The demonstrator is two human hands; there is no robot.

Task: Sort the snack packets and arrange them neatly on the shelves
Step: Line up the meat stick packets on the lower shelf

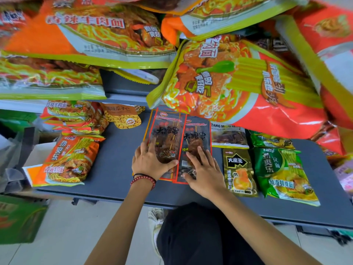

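Two skewer-snack packets on the dark shelf (118, 169). The left skewer packet (165, 129) and the right skewer packet (197, 133) are lying flat and side by side, with their long edges meeting or slightly overlapping, between an orange noodle packet (70, 159) and a gold packet (238, 171).

The left hand (150, 162) is pressing on the near end of the left packet with its fingers spread and straight. The right hand (205, 174) is doing the same on the right packet. Neither hand is gripping anything.

The packets are looking thin, light and flat. Their glossy clear film is probably making them slippery on the smooth shelf, so they should slide readily under a flat palm. The sticks inside are likely giving some stiffness along the length, while the film itself stays soft.

For lifting, the red sealed border at the near end or along a long side seems the safest place to pinch, since it is clear of the contents. A large orange noodle bag (229, 83) is hanging over the far ends, leaving little room there.
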